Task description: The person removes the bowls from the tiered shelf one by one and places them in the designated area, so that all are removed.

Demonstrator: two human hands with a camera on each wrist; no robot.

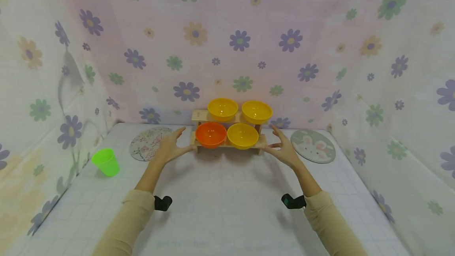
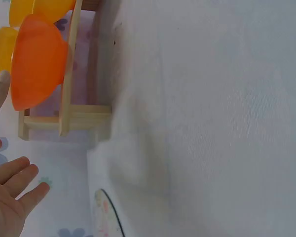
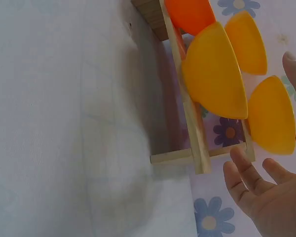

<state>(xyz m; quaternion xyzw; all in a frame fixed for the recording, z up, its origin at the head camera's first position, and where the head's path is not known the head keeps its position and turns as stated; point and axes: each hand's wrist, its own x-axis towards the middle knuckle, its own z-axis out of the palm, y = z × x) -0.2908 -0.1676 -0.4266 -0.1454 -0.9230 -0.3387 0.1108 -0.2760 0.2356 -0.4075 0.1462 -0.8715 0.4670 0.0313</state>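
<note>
A small two-tier wooden rack stands by the back wall. Its lower step carries an orange bowl on the left and a yellow bowl on the right. Two more yellow bowls, a left one and a right one, sit on the upper step. My left hand is spread at the rack's left end, holding nothing, its thumb pointing toward the orange bowl. At the right end my right hand is likewise spread, thumb near the lower step. In the right wrist view its fingers show beside the rack's end.
A bright green cup stands on the table's left side. Behind my left hand lies a round patterned mat. An oval rabbit mat lies to the right. Flower-printed cloth hangs around the back and sides.
</note>
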